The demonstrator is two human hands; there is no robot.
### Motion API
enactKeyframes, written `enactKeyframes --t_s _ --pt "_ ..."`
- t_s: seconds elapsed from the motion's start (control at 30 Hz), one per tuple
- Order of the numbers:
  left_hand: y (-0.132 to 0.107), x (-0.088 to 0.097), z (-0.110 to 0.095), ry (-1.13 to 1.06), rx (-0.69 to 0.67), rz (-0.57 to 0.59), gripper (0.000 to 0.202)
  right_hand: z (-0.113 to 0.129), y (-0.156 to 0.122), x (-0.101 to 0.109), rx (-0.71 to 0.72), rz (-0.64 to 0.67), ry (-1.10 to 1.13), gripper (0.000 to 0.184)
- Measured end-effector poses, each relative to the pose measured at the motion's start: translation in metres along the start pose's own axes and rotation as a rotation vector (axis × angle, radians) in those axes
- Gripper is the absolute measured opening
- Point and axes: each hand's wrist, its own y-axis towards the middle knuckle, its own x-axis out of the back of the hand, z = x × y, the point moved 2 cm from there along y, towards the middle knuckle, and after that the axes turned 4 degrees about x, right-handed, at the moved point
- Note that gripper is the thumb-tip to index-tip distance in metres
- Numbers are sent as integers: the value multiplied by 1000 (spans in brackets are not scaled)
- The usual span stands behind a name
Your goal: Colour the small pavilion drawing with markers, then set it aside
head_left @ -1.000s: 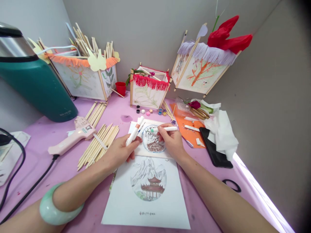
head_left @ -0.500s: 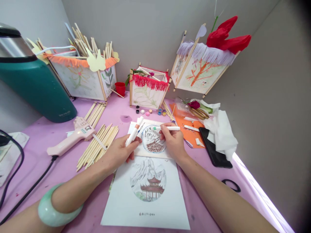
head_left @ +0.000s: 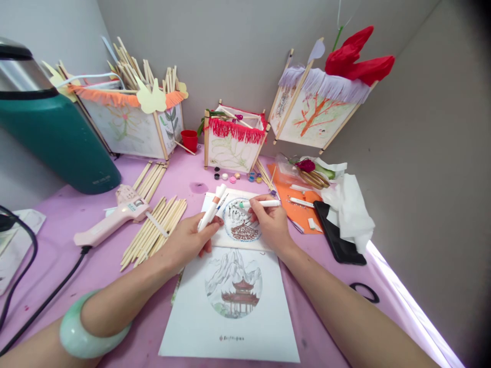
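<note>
My left hand (head_left: 195, 232) is closed around white markers (head_left: 211, 209), one with a brown-orange band, beside a thin dark-blue stick that looks like a fine brush (head_left: 222, 201). It rests at the left edge of a pale panel (head_left: 218, 239). On this panel is a round drawing (head_left: 245, 231) with a brown pagoda roof, dark strokes and a blue dotted outline. Over the drawing's upper right, my right hand (head_left: 273, 225) pinches a green-tipped marker (head_left: 266, 203), held nearly level, tip leftward. Whether the tip touches the panel, I cannot tell. Below lies a printed pagoda picture sheet (head_left: 184, 327).
Left are a pink glue gun (head_left: 115, 220), wooden sticks (head_left: 153, 230) and a green bottle (head_left: 57, 138). Behind stand paper lanterns (head_left: 230, 148) and small paint pots (head_left: 232, 179). A black phone (head_left: 337, 235), tissues (head_left: 355, 209) and orange paper (head_left: 286, 191) lie right.
My right hand and the green-tipped marker have shifted slightly to the left over the drawing. My left hand stays in place with its markers.
</note>
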Motion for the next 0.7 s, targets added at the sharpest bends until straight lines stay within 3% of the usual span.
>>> enactKeyframes --t_s 0.7 --pt "0 -1 0 -16 -18 10 35 1 -1 -1 3 -3 -3 22"
